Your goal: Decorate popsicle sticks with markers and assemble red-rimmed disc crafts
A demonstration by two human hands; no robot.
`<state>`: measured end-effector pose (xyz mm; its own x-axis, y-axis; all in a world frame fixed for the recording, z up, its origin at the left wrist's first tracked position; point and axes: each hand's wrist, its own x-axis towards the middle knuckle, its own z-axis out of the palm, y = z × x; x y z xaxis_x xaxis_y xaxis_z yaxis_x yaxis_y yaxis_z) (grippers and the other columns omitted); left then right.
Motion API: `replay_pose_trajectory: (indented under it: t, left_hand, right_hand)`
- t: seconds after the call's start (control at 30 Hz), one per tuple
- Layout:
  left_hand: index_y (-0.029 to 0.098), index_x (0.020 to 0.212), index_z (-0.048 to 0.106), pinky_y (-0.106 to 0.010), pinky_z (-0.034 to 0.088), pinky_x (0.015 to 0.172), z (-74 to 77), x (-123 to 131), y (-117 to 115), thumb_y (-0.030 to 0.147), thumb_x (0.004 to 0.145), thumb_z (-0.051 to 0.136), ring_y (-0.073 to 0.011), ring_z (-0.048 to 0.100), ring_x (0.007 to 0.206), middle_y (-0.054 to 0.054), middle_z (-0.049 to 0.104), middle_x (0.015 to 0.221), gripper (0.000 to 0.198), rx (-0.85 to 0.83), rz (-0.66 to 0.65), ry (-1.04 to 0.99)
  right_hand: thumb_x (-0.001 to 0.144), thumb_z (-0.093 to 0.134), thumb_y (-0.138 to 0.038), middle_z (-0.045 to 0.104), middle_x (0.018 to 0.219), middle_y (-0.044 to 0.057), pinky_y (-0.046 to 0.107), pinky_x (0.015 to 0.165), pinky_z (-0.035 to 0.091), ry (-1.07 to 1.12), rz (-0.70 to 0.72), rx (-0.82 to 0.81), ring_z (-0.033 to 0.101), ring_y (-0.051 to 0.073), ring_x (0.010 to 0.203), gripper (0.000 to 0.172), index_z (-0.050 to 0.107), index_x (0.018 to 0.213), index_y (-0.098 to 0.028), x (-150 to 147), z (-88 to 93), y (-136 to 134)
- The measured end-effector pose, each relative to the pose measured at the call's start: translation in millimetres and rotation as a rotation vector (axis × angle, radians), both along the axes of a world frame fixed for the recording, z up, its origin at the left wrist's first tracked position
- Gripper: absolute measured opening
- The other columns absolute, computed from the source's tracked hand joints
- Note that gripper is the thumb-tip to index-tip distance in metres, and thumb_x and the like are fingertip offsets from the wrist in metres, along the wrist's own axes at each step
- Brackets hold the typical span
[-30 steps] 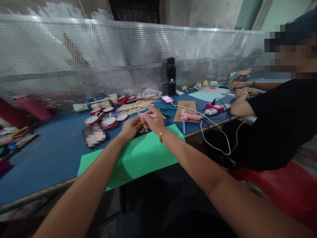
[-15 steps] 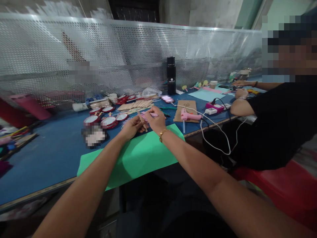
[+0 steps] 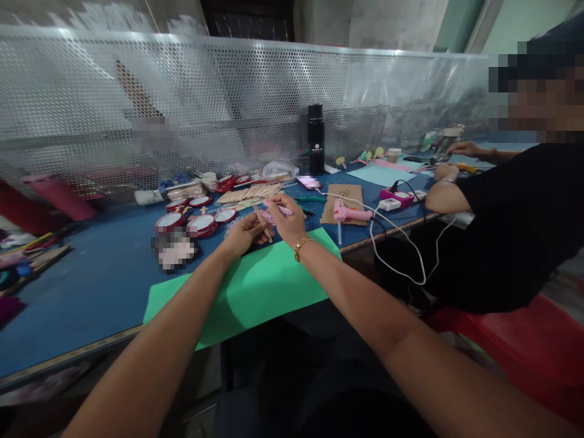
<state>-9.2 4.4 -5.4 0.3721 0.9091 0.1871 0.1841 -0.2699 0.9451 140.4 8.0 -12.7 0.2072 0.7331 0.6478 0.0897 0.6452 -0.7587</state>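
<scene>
As the right hand [image 3: 289,222] clasps a pen [image 3: 286,210], the left hand [image 3: 247,235] beside it pinches a probably light, stiff stick [image 3: 259,216], best held edgewise.

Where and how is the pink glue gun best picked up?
Probably by the handle of the pink glue gun, the right hand, once free of the pink pen, coming from the right: the gun lies on cardboard, handle stretched rightward, clear stick jutting toward the wearer.

Flat wooden stick [image 3: 258,215], left hand [image 3: 243,236]: was pale tan
Slim pen-shaped tool [image 3: 285,210], right hand [image 3: 291,225]: was pink
Paper sheet [image 3: 264,289] below hands: was plain green
</scene>
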Motion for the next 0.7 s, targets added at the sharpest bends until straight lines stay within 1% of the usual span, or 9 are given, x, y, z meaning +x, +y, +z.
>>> replay_pose_trajectory:
  t: [0.1, 0.23, 0.4, 0.53, 0.63, 0.7]
  left_hand:
    - [0.019, 0.085, 0.06, -0.024, 0.049, 0.05, 1.2, 0.6, -2.1, 0.058, 0.069, 0.08, -0.0131, 0.062, 0.052, 0.001, 0.07, 0.067, 0.046, -0.017, 0.009, -0.006]
    - [0.019, 0.083, 0.06, -0.024, 0.05, 0.049, 2.1, 0.3, -3.6, 0.063, 0.07, 0.077, -0.0133, 0.063, 0.051, 0.0, 0.07, 0.066, 0.049, -0.036, 0.023, -0.008]
    - [0.019, 0.082, 0.061, -0.023, 0.051, 0.049, 3.1, 0.2, -4.2, 0.065, 0.068, 0.079, -0.0126, 0.063, 0.05, 0.0, 0.07, 0.064, 0.051, -0.036, 0.022, -0.001]
    - [0.019, 0.08, 0.062, -0.023, 0.05, 0.049, 3.0, -0.1, -3.2, 0.065, 0.069, 0.079, -0.0124, 0.062, 0.05, 0.0, 0.07, 0.064, 0.051, -0.029, 0.019, 0.011]
    - [0.018, 0.078, 0.062, -0.023, 0.049, 0.048, 2.4, -0.8, -2.2, 0.064, 0.071, 0.078, -0.0126, 0.062, 0.05, -0.001, 0.07, 0.063, 0.049, -0.025, 0.017, 0.02]
    - [0.018, 0.079, 0.062, -0.023, 0.049, 0.048, 1.9, -1.3, -1.7, 0.063, 0.072, 0.077, -0.013, 0.062, 0.05, -0.001, 0.07, 0.064, 0.048, -0.02, 0.016, 0.021]
  right_hand:
    - [0.087, 0.056, -0.032, 0.069, 0.082, 0.0, 0.027, 0.075, 0.052, 0.01, 0.043, -0.003, 0.066, 0.015, 0.079, 0.012, 0.062, 0.084, -0.022, -1.3, -0.1, -1.6]
    - [0.084, 0.056, -0.028, 0.065, 0.076, -0.002, 0.027, 0.074, 0.051, 0.038, 0.017, -0.01, 0.063, 0.015, 0.075, 0.008, 0.057, 0.08, -0.022, -0.8, 0.0, -3.9]
    - [0.084, 0.058, -0.029, 0.063, 0.072, -0.003, 0.027, 0.076, 0.049, 0.016, 0.009, -0.01, 0.06, 0.015, 0.073, 0.015, 0.054, 0.071, -0.023, -0.1, 2.9, -7.9]
    - [0.084, 0.058, -0.028, 0.061, 0.07, -0.004, 0.027, 0.076, 0.048, 0.024, -0.011, -0.008, 0.059, 0.015, 0.073, 0.017, 0.053, 0.068, -0.023, -0.3, 3.9, -8.3]
    - [0.085, 0.056, -0.028, 0.061, 0.072, -0.003, 0.028, 0.077, 0.048, 0.04, -0.038, -0.01, 0.058, 0.015, 0.075, 0.018, 0.051, 0.069, -0.023, 0.2, 4.3, -8.0]
    - [0.085, 0.057, -0.028, 0.062, 0.073, -0.003, 0.028, 0.078, 0.048, 0.036, -0.032, -0.002, 0.058, 0.015, 0.076, 0.018, 0.052, 0.069, -0.023, 0.4, 5.0, -8.6]
